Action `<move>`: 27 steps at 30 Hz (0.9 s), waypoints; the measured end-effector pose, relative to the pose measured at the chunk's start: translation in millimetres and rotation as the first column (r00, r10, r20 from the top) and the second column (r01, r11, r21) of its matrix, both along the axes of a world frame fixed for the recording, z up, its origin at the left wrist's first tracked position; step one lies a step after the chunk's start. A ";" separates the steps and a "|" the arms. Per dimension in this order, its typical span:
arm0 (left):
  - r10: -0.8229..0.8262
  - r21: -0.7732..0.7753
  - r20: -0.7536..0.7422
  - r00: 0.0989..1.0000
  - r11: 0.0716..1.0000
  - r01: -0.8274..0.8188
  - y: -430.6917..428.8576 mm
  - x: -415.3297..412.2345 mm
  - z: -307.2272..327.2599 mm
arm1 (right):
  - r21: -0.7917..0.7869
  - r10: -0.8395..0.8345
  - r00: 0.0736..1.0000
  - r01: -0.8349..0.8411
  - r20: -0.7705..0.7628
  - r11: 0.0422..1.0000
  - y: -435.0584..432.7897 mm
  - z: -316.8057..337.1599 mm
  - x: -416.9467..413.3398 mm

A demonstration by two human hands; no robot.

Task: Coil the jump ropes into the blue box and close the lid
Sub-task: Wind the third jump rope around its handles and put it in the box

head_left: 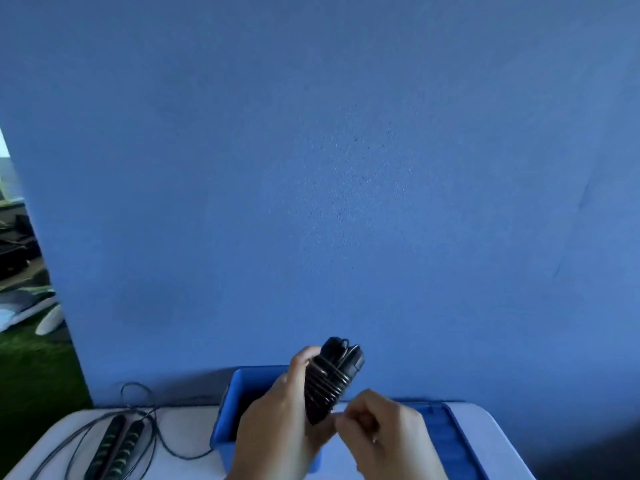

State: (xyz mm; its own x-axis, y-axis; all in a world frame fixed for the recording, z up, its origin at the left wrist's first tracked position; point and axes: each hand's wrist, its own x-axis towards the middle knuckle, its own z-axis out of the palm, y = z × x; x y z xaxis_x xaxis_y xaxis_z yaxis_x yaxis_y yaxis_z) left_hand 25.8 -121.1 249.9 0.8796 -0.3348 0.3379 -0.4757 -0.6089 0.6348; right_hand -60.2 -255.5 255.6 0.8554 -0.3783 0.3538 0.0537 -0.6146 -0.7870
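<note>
Holding a wound black jump rope point(332, 379) above the open blue plastic box point(225, 434)

The left hand point(277, 403) grasps the black jump rope, fingers curled round its two dark handles, which lie side by side as one bundle with thin dark cord wound several times across them. The bundle is tilted, its upper end leaning to the right, and it is held in the air over the box, apart from it. The right hand point(384, 427) is clenched small, its fingertips pinched together at the bundle's lower end; the cord there is too thin to make out clearly between them.

The blue plastic box stands near the middle of the white table point(180, 465), towards its back edge, with its top open. The flat blue lid point(450, 441) lies on the table just to the right of the box, partly hidden by the right hand.

Near the table's left edge lies a second jump rope point(117, 445), its black handles with green bands side by side and its loose cord looping around them. A blue cloth backdrop point(346, 168) rises behind the table, with green turf point(31, 368) at the far left
</note>
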 end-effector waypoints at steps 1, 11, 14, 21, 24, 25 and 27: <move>-0.001 -0.010 0.024 1.000 1.000 0.001 0.9 1.4 -5.2 | 0.092 -0.007 0.999 0.011 -0.036 0.996 -0.1 -2.6 2.1; -0.090 -0.171 -0.006 0.996 0.981 0.088 6.4 26.4 -31.2 | 0.671 0.030 0.997 0.026 -0.072 0.741 17.7 -23.7 54.2; -0.135 -0.097 -0.031 0.990 0.987 0.132 16.1 37.2 -38.4 | 0.769 0.026 0.999 0.013 -0.039 0.640 25.9 -28.2 65.5; -0.241 -0.047 -0.102 0.965 0.970 0.237 66.5 73.7 -52.9 | 0.832 0.043 0.998 0.011 -0.042 0.554 30.8 -44.2 87.9; -0.202 -0.017 -0.144 0.969 0.979 0.202 90.5 106.4 -70.6 | 0.834 0.059 0.996 0.029 -0.074 0.552 26.2 -54.6 99.4; -0.188 0.017 -0.134 0.973 0.981 0.192 95.7 118.7 -78.5 | 0.834 0.067 0.995 0.030 -0.080 0.551 24.6 -57.7 102.8; -0.146 0.097 -0.110 0.983 0.983 0.157 102.4 142.9 -97.2 | 0.839 0.076 0.993 0.037 -0.094 0.543 20.5 -65.0 109.8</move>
State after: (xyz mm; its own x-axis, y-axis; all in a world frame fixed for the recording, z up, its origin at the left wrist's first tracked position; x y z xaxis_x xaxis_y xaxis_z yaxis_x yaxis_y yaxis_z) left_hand 168.7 -18.6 152.7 0.8441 -0.4955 0.2048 -0.5034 -0.6006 0.6212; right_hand 49.6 -235.0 190.6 0.8757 -0.4359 -0.2076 -0.0600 0.3283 -0.9426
